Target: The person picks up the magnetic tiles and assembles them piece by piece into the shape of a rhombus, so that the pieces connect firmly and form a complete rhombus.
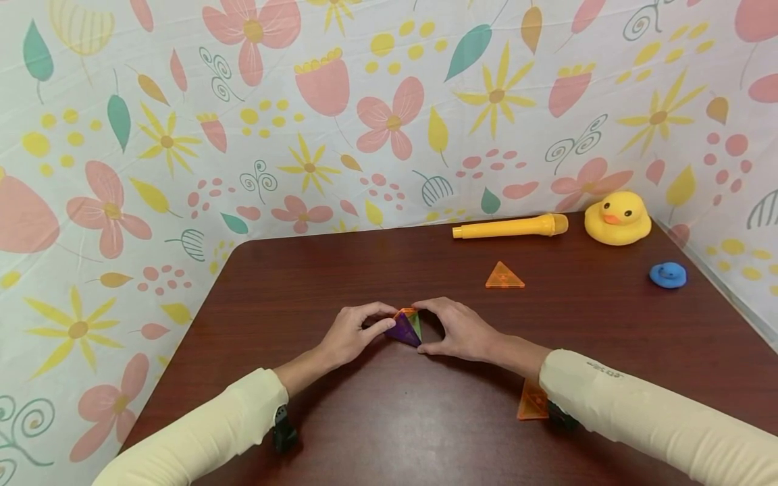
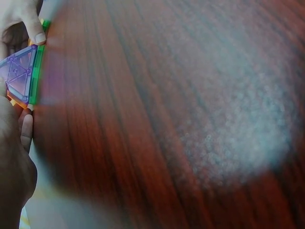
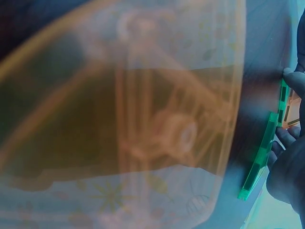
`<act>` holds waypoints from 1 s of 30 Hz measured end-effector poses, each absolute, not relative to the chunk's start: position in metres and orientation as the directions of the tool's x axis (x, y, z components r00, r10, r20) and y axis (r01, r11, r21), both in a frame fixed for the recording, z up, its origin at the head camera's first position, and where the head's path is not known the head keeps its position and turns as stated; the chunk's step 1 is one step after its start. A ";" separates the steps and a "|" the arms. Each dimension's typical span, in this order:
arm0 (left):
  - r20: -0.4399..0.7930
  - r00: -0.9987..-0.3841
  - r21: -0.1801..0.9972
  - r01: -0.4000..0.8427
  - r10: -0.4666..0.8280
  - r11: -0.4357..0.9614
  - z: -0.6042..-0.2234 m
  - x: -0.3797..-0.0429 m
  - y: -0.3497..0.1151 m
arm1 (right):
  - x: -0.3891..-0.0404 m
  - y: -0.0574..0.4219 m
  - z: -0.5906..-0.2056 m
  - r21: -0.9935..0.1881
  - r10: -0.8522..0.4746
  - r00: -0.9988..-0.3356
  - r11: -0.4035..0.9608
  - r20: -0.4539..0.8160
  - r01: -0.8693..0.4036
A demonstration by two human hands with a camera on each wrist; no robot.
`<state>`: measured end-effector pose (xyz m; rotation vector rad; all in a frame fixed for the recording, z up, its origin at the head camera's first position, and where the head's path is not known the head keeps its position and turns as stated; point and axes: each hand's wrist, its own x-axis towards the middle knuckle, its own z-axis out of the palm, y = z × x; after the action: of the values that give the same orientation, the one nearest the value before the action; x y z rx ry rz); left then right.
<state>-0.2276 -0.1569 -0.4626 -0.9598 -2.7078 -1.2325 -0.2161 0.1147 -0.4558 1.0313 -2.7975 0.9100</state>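
Between my two hands stands a small structure of translucent triangular magnetic tiles. Its purple tile (image 1: 404,330) faces front, with green (image 1: 416,322) and orange edges behind. My left hand (image 1: 352,335) pinches the left side between thumb and fingers. At the right, the thumb and fingers of my right hand (image 1: 459,331) grip the structure's top and lower corner. In the left wrist view the purple tile (image 2: 18,71) meets a green edge (image 2: 36,76) along the tabletop. Green tile edges (image 3: 261,160) show beside the hand in the right wrist view; fingers hide part of the structure.
A loose orange triangle tile (image 1: 504,275) lies behind the right hand. Another orange tile (image 1: 532,402) is partly under the right sleeve, close to that wrist camera. At the back right are a yellow toy microphone (image 1: 510,227), a yellow duck (image 1: 617,219) and a blue toy (image 1: 668,275).
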 end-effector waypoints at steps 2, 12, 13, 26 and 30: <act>0.263 -0.808 0.677 0.544 0.528 0.496 -0.462 -0.228 -0.157 | -0.216 0.115 -0.455 -0.516 -0.587 -0.781 0.612 0.213 -0.600; 0.270 -0.797 0.666 0.560 0.541 0.493 -0.463 -0.229 -0.158 | -0.217 0.115 -0.455 -0.523 -0.594 -0.778 0.605 0.206 -0.601; 0.271 -0.794 0.662 0.564 0.544 0.493 -0.463 -0.229 -0.159 | -0.217 0.115 -0.455 -0.523 -0.595 -0.777 0.605 0.205 -0.601; 0.261 -0.769 0.660 0.584 0.584 0.473 -0.462 -0.229 -0.163 | -0.220 0.118 -0.451 -0.554 -0.611 -0.773 0.588 0.172 -0.589; 0.257 -0.764 0.664 0.585 0.592 0.467 -0.462 -0.229 -0.164 | -0.221 0.122 -0.447 -0.561 -0.609 -0.776 0.589 0.165 -0.582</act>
<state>-0.2291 -0.1644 -0.4625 -1.0818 -2.6983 -1.2150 -0.2206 0.1223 -0.4469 1.0641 -2.8398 0.9765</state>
